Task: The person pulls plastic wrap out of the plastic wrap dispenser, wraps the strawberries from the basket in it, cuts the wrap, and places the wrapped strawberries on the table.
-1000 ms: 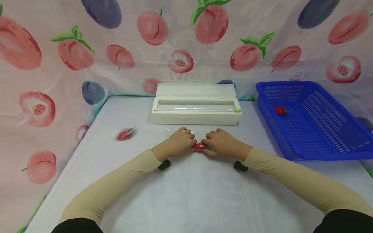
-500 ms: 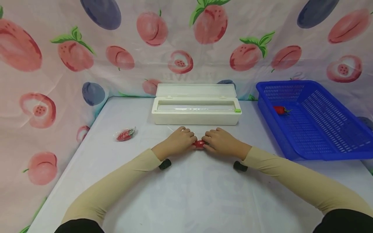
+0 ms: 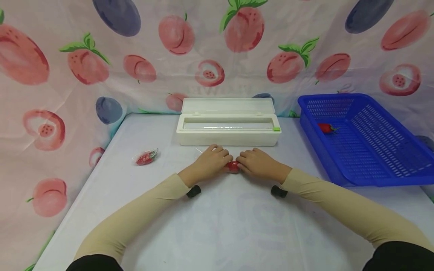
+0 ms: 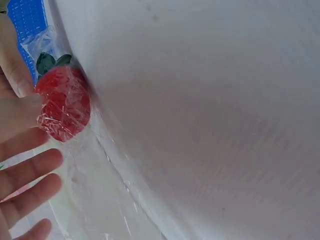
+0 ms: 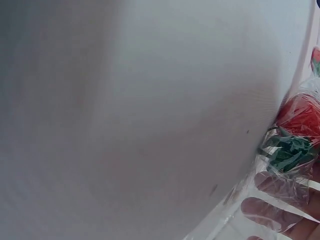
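A red strawberry (image 3: 233, 166) with green leaves, wrapped in clear plastic film (image 4: 105, 175), is between both hands, just in front of the white box. My left hand (image 3: 211, 162) holds its left end; in the left wrist view the strawberry (image 4: 65, 102) touches the thumb, and the other fingers are spread. The right hand (image 3: 260, 164) holds the leafy end. In the right wrist view the crinkled film covers the leaves (image 5: 290, 154) and lies over some fingertips (image 5: 270, 212). From the head view, the hands hide both ends of the strawberry.
Behind the hands stands a white cling-film dispenser (image 3: 228, 135), lid raised, a clear roll inside. Another wrapped strawberry (image 3: 146, 157) lies at the left. On the right, a blue plastic basket (image 3: 342, 177) contains an unwrapped strawberry (image 3: 327, 128).
The strawberry has shifted slightly away from the body between the hands, and its leaves have become hidden in the head view. The left hand has edged right, closer to the right hand.
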The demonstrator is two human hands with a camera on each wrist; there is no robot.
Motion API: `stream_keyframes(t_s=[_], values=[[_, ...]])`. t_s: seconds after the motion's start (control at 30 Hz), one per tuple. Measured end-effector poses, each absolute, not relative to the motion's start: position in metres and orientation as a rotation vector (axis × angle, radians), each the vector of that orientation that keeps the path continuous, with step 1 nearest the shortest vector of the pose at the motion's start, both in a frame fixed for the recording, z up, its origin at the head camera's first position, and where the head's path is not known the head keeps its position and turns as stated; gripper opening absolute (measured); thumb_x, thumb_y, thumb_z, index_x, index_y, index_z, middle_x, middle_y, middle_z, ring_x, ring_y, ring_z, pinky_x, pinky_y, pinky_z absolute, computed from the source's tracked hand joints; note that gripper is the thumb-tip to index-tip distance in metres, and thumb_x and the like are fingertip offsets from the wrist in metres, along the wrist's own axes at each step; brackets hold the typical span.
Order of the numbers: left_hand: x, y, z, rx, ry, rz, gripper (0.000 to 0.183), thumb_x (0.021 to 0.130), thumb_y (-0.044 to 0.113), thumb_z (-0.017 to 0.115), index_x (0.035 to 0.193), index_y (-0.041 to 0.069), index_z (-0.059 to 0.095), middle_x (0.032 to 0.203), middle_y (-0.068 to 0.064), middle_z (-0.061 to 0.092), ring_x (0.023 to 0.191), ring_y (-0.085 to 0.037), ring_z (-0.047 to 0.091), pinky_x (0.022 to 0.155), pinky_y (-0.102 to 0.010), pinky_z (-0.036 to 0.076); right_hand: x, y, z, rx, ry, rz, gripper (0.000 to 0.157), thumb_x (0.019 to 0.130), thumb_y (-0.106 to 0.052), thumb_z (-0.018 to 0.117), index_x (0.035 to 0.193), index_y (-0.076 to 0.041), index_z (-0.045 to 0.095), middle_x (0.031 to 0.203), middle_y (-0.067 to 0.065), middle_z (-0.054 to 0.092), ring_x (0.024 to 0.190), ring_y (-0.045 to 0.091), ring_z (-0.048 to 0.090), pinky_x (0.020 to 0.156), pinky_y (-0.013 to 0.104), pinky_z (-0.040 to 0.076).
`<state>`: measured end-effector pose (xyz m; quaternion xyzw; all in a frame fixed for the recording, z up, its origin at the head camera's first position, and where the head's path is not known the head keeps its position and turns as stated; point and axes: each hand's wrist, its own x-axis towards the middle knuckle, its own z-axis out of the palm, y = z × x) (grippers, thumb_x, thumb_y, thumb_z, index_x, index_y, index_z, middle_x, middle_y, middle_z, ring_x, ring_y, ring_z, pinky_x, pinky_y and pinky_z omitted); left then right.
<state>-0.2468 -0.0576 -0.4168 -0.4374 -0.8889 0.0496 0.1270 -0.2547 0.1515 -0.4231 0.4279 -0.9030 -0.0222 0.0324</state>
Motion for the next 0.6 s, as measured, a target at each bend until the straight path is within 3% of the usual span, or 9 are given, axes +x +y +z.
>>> stream_keyframes(t_s=[0.27, 0.5, 0.6], values=[[-0.2480, -0.0544, -0.4154, -1.288, -2.658, 0.214, 0.030, 0.087, 0.032, 0.065, 0.108, 0.011, 0.065, 0.102, -0.001, 0.067, 0.102, -0.020, 0.059, 0.100, -0.038, 0.040, -0.2556, 0.1518, -0.4210, 1.259, -2.768, -0.097, 0.029, 0.096, -0.030, 0.048, 0.106, -0.008, 0.064, 0.091, 0.004, 0.063, 0.085, 0.019, 0.062, 0.076, 0.039, 0.048], [-0.2504, -0.0520, -0.4166, -1.254, -2.763, 0.239, 0.031, 0.087, 0.032, 0.064, 0.110, 0.011, 0.065, 0.103, -0.002, 0.068, 0.103, -0.020, 0.060, 0.101, -0.040, 0.040, -0.2550, 0.1528, -0.4208, 1.255, -2.588, -0.050, 0.025, 0.088, -0.029, 0.064, 0.104, -0.010, 0.065, 0.095, 0.005, 0.065, 0.089, 0.021, 0.065, 0.078, 0.040, 0.052], [-0.2516, -0.0518, -0.4177, -1.234, -2.817, 0.223, 0.032, 0.088, 0.034, 0.064, 0.110, 0.012, 0.066, 0.105, -0.003, 0.068, 0.104, -0.021, 0.061, 0.103, -0.042, 0.039, -0.2531, 0.1525, -0.4198, 1.290, -2.554, -0.022, 0.031, 0.083, -0.035, 0.069, 0.102, -0.010, 0.065, 0.094, 0.004, 0.064, 0.088, 0.020, 0.064, 0.080, 0.040, 0.051]])
